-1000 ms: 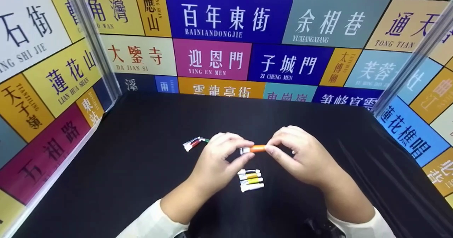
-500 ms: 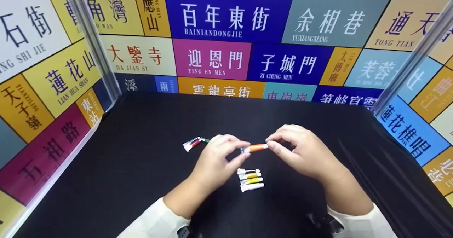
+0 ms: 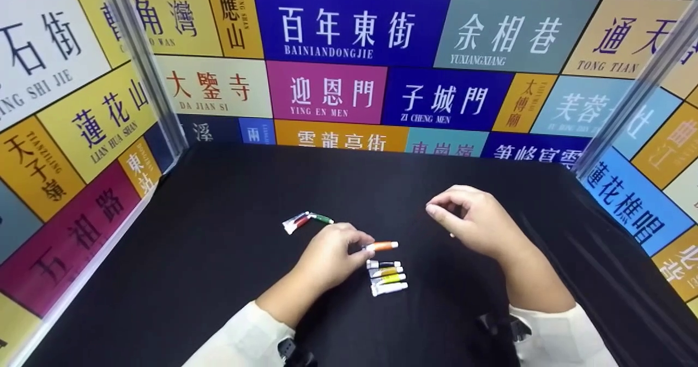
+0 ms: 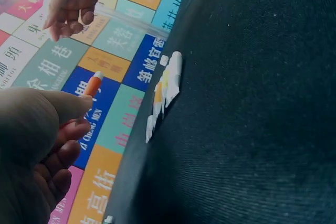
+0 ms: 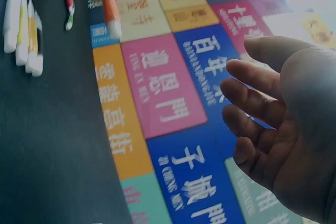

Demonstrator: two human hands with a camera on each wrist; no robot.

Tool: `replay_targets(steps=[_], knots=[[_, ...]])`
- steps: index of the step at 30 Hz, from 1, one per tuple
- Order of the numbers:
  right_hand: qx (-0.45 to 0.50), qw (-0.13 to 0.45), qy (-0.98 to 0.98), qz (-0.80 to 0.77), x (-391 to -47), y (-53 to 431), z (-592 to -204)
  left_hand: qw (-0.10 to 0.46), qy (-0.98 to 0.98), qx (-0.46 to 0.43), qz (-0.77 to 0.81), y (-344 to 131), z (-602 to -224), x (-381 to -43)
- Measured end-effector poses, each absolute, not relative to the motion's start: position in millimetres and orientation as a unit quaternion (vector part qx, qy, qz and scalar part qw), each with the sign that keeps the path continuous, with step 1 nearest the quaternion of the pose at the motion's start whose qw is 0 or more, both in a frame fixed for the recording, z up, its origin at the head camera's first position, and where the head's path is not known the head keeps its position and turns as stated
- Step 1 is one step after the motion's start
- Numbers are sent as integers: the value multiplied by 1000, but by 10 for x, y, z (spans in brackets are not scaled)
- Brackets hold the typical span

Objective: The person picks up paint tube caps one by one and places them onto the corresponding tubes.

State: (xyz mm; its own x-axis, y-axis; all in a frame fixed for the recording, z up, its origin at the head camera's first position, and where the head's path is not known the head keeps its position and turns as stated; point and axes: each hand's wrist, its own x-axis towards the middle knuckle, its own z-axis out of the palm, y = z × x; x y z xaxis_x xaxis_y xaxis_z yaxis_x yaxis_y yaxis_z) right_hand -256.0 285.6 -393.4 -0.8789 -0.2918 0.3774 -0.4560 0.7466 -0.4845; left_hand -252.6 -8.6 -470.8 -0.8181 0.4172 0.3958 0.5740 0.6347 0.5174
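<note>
My left hand (image 3: 334,258) pinches the end of a small orange paint tube (image 3: 385,245) between thumb and fingers, its white cap pointing right. The tube is just behind a row of paint tubes on the black cloth: a black one (image 3: 389,264), an ochre one (image 3: 391,271), a yellow one (image 3: 393,278) and a white one (image 3: 390,288). In the left wrist view the orange tube (image 4: 93,85) shows clear of the cloth. Off to the right, my right hand (image 3: 475,222) holds nothing; its fingers are loosely curled in the right wrist view.
A red paint tube (image 3: 300,223) and a green one (image 3: 322,218) lie at an angle behind my left hand. Black cloth (image 3: 245,280) covers the table. Panels printed with Chinese place names (image 3: 327,91) stand along the back and both sides.
My right hand has let go of the orange paint tube's cap end and moved away to the right. My left hand has brought the tube nearer, down toward the row.
</note>
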Motion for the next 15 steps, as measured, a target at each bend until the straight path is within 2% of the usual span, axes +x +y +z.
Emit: replay_targets(steps=[15], knots=[[106, 57, -939, 323, -3060, 3478, -4496, 79, -913, -262, -304, -41, -4958, -2644]])
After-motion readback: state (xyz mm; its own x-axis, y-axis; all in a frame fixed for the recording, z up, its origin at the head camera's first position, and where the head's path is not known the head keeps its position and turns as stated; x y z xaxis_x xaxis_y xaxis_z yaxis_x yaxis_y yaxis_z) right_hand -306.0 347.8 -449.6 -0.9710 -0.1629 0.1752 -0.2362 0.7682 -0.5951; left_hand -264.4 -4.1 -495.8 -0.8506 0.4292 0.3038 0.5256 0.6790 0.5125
